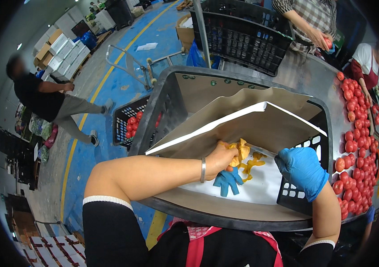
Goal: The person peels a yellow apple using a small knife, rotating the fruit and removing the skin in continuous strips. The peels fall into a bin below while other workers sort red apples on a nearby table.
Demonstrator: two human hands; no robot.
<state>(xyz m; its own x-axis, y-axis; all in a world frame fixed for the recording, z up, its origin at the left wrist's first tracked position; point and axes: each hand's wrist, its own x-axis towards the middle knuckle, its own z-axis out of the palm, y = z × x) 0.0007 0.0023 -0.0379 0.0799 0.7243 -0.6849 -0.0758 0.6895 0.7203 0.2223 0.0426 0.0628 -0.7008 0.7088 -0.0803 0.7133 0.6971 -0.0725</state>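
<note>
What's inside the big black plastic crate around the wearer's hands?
Raised brown sheeting with a white edge, crumpled yellow pieces at the bare left hand, a blue glove and a white bottom. The sheeting hides the bottom behind it; the hand covers some yellow.

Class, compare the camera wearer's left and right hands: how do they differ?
The left hand is bare, with a silver wristband; the right hand wears a blue glove.
The left hand grips crumpled yellow material; the right hand shows none.
Both are at the black crate.
</note>
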